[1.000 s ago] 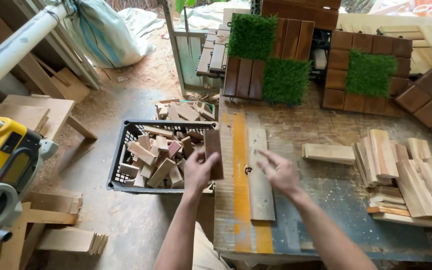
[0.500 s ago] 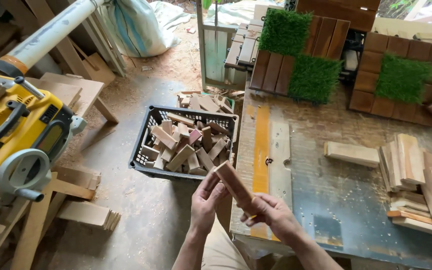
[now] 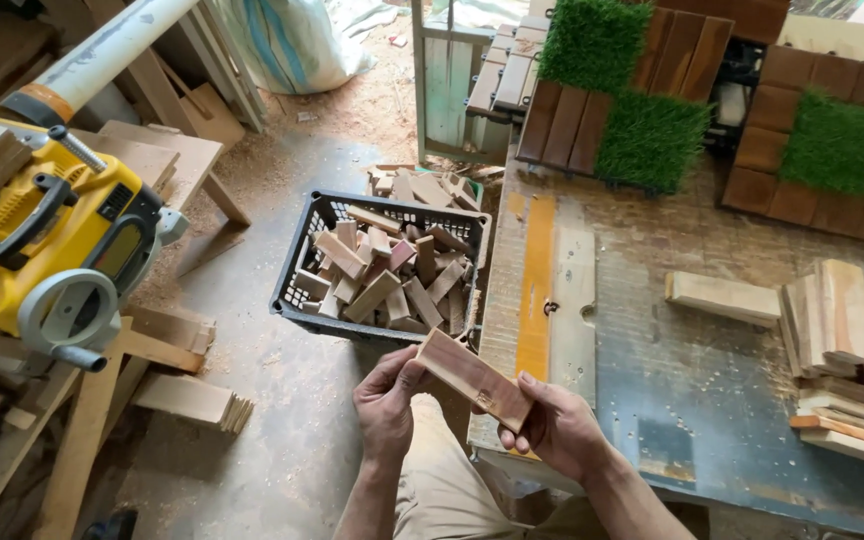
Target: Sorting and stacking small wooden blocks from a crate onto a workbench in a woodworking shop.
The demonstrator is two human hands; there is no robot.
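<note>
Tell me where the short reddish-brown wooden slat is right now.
In the head view, the short reddish-brown wooden slat sits low and centre, held between the left hand and right hand, just below the black plastic crate of wood offcuts, at the workbench's left edge.

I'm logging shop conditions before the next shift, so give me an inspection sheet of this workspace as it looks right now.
Surface: worn workbench, dusty, with a yellow stripe.
Job's things: short reddish wood block, held by both ends over the bench's edge.
Clutter: black crate full of wood offcuts on the floor; stacked pale wood pieces on the bench; wood and grass tiles at the back.
Grippers: left hand and right hand both grip the block.
Cables: nothing seen.
Surroundings: yellow planer at left; sawdust on the floor; a sack behind.
</note>
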